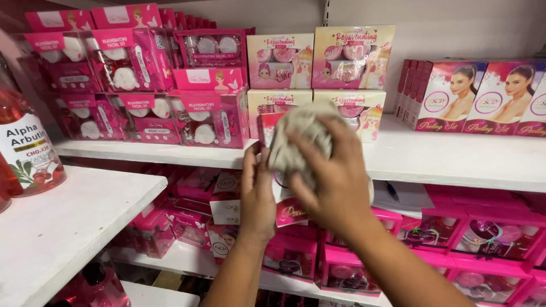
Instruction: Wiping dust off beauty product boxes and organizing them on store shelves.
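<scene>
My right hand point(335, 179) is closed on a crumpled grey cloth point(298, 136) and presses it against a small pink box point(292, 212). My left hand point(256, 196) grips that box from its left side, holding it up in front of the white shelf point(455, 159). The cloth and my right hand cover most of the box; only its top corner and lower edge show.
Stacks of pink boxed cosmetic sets point(142, 85) fill the shelf's left and middle, with taller pink boxes point(472, 96) at the right. A bottle of red liquid point(25, 148) stands on a nearer white shelf at the left. The lower shelf holds more pink boxes point(489, 233).
</scene>
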